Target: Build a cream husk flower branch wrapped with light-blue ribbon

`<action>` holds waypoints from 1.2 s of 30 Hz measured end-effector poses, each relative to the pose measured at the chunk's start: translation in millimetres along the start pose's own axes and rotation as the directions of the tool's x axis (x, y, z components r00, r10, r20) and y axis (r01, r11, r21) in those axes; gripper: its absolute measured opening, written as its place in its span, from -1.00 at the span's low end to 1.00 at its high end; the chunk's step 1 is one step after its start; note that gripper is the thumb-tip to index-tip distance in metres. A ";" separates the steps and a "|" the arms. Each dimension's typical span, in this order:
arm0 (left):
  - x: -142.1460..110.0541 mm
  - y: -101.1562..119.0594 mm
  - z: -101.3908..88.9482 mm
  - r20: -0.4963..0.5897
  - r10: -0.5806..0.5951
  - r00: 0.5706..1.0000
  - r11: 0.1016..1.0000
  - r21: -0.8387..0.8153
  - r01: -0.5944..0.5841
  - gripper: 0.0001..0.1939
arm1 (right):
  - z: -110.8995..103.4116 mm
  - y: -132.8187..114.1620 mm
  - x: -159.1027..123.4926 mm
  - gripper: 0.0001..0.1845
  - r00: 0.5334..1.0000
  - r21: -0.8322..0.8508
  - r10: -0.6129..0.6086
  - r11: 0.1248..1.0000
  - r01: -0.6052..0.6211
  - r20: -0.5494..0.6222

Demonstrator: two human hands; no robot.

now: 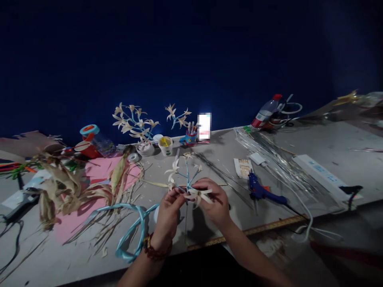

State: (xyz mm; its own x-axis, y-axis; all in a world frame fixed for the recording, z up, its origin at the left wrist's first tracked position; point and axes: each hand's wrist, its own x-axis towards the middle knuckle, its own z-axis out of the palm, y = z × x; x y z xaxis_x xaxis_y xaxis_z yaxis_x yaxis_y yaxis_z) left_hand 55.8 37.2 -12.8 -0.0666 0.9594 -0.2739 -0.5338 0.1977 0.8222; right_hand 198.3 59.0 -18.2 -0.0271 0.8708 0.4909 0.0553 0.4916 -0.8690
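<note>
Between both hands, over the front middle of the table, is a handmade flower spray (pixel 188 175) with cream petals on thin stems wrapped in light blue. My left hand (pixel 171 209), with a beaded bracelet at the wrist, pinches the lower stem. Fingers of my right hand (pixel 216 201) are closed around the spray's right side, behind a pale flower (pixel 200 195) that partly hides them. A light blue ribbon (pixel 131 239) lies in loops to the left of my left wrist. Two similar flower sprays stand at the back, a fuller one (pixel 134 123) and a smaller one (pixel 177 116).
Dried corn husks (pixel 66 181) lie on pink paper (pixel 72 223) at left. A blue glue gun (pixel 265 193) rests to the right, near a white power strip (pixel 317 172) and thin wires (pixel 215 165). A lit phone (pixel 204 127), white tub (pixel 165 146) and bottle (pixel 266 113) stand along the back.
</note>
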 end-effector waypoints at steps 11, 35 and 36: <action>-0.8 -3.6 -0.8 -0.003 0.075 0.997 0.997 -0.003 -0.075 -0.78 | 1.0 -17.5 6.8 -0.88 0.989 -0.121 -0.115 0.985 0.125 0.092; 8.5 -11.2 -16.9 0.058 -0.028 0.998 0.999 0.048 0.025 -0.80 | -230.9 36.2 -53.6 -0.55 0.976 -0.939 0.217 0.327 -0.107 -0.036; 9.4 -12.4 -15.8 0.061 -0.035 0.998 0.999 0.043 0.032 -0.80 | -235.5 37.8 -56.5 -0.50 0.969 -0.951 0.247 0.297 -0.087 -0.012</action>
State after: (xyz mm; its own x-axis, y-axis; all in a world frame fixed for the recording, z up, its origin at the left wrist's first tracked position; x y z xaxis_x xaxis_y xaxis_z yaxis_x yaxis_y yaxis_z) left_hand 48.5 40.6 -33.4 0.0030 0.9624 -0.2715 -0.4994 0.2366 0.8335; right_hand 436.9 27.6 -64.4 -0.0009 0.9650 0.2622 0.9678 0.0669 -0.2426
